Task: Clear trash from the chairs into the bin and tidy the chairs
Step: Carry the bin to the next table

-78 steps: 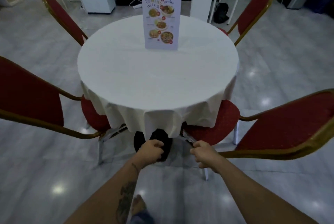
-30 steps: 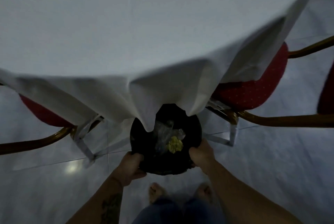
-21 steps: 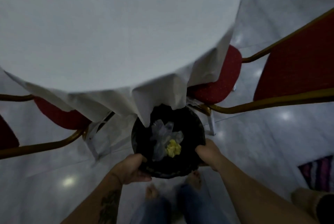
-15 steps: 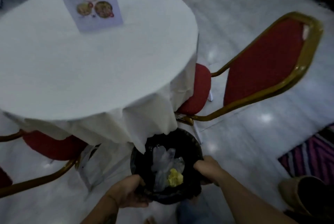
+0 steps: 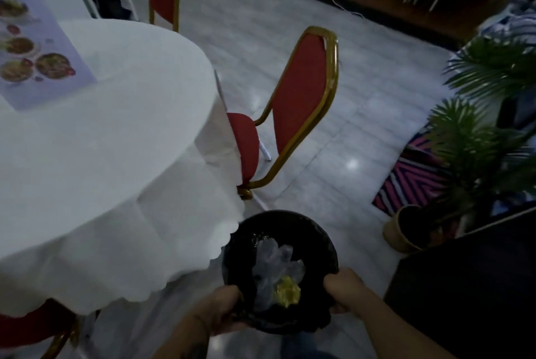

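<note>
bin (image 5: 324,242): black, round, upright | holds clear plastic (image 5: 275,266), possibly yellow wrapper (image 5: 287,293) | red chair (image 5: 301,97): tucked

A matt white cloth (image 5: 101,155) is draped over the table. The chair (image 5: 301,103) is padded in red fabric and framed in glossy gold metal. The bin (image 5: 319,231) is lined with black plastic; the floor (image 5: 333,155) is polished and reflective.

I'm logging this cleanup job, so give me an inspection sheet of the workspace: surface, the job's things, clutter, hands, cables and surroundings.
Surface: round table under a white cloth; menu card standing on it.
Job's things: black bin held off the floor beside the table edge, clear plastic and a yellow wad inside. Red chair tucked in at the right, its visible seat part bare.
Clutter: nothing seen on the floor tiles.
Hands: left hand and right hand each grip the bin's rim.
Cables: light cord trailing across the far floor.
Surroundings: potted palm, striped rug.
</note>
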{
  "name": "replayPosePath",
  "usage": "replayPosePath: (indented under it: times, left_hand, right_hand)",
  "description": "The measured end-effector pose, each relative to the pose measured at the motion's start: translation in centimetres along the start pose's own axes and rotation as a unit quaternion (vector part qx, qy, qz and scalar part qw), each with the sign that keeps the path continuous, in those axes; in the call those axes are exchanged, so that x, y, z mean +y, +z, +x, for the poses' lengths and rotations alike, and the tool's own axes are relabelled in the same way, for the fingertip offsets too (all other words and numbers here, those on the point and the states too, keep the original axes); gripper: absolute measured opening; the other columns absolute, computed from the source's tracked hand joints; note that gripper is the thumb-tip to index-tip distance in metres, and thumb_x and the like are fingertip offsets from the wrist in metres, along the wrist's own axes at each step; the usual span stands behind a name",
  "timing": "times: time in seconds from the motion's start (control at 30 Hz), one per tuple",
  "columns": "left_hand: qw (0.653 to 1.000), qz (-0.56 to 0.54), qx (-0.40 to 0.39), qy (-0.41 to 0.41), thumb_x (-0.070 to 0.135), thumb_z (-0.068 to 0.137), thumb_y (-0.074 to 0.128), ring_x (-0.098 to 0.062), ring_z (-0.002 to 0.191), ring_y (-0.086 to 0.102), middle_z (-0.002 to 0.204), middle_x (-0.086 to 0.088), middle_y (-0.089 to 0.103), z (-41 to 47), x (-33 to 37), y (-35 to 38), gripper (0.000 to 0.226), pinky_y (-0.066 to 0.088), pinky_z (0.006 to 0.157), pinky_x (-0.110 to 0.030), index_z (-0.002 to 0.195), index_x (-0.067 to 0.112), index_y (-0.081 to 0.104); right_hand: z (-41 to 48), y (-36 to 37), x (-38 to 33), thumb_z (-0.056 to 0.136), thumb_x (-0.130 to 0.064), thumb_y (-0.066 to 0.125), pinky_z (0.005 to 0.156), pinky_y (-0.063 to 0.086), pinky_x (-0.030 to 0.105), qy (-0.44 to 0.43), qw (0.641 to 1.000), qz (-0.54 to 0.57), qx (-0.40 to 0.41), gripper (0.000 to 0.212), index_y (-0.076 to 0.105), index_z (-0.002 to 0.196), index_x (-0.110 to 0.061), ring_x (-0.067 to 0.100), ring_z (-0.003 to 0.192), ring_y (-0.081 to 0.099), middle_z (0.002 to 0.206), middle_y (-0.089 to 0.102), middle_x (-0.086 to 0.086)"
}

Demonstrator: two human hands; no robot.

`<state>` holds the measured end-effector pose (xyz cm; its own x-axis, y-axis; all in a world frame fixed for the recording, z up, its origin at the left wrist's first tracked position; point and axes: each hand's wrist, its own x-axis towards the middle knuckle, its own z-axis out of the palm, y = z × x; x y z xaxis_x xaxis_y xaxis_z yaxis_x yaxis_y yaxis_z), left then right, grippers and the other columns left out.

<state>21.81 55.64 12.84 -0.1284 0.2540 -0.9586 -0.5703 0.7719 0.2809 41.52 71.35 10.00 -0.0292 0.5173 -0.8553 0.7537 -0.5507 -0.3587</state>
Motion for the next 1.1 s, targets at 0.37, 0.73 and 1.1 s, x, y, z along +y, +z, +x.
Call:
replayPosePath:
  times: [0.37,0.73,1.1]
  left_hand:
    - [0.984,0.178,-0.032,-0.002,-0.002,0.094,0.040,-0.027,0.067,0.062,0.084,-0.018,0.063,1.1,3.2,7.9,0.021,0.057,0.046,-0.029,0.090,0.000,0.061]
    - [0.935,0.316,-0.057,0.151,0.000,0.091,0.045,-0.030,0.072,0.070,0.083,-0.020,0.069,-3.4,18.8,20.8,0.019,0.061,0.061,-0.034,0.096,-0.003,0.063]
    - [0.931,0.252,-0.047,0.259,0.000,0.093,0.044,-0.032,0.078,0.067,0.087,-0.018,0.063,-6.6,33.4,32.8,0.012,0.062,0.065,-0.038,0.095,0.000,0.056]
  right_hand:
    - [0.3,-6.5,5.6,0.084,-0.005,0.051,0.067,0.060,0.043,0.081,0.985,0.142,0.056,0.021,0.061,0.102,0.001,0.040,0.095,0.065,0.106,0.063,0.022]
    - [1.1,-23.0,-2.8,0.089,-0.001,0.047,0.086,0.055,0.041,-0.088,0.971,0.147,0.168,0.041,0.052,0.130,-0.006,0.038,0.106,0.060,0.120,0.061,0.020]
    - [1.5,-39.1,-17.7,0.088,-0.015,0.054,0.083,0.047,0.035,-0.166,0.942,0.030,0.289,0.032,0.054,0.117,-0.001,0.037,0.104,0.059,0.115,0.059,0.021]
